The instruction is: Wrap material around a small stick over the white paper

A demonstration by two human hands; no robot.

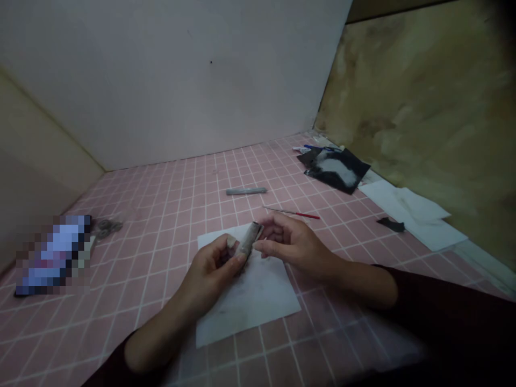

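The rough grey cylinder point(249, 240) lay in the person's hands, held in the air above a sheet of white paper point(250, 306), with its long axis slanting from lower left to upper right. Its upper end pointed away from the person and toward the right, and its lower end sank into the curled fingers of the left hand point(212, 271). That hand was closed around the lower part of the cylinder, with its fingers wrapped over the near side.

The right hand point(292, 242) came in from the right, partly open with its fingers curved, and lay just beside the upper half of the cylinder. Its fingertips reached the cylinder's right side, but the view could not settle whether they were gripping it or only touching it. The left hand was the nearer to the lower end, and the right hand to the upper end.

The paper lay on a pink tiled surface point(141, 269). Beyond it were a grey bar point(245, 191) and a thin red-handled needle tool point(292, 214). Farther right lay a black sheet smeared with white point(336, 169) and loose white papers point(415, 215). Grey metal rings point(105, 228) sat at the left, beside a pixelated object point(52, 255) that was too blurred to identify.
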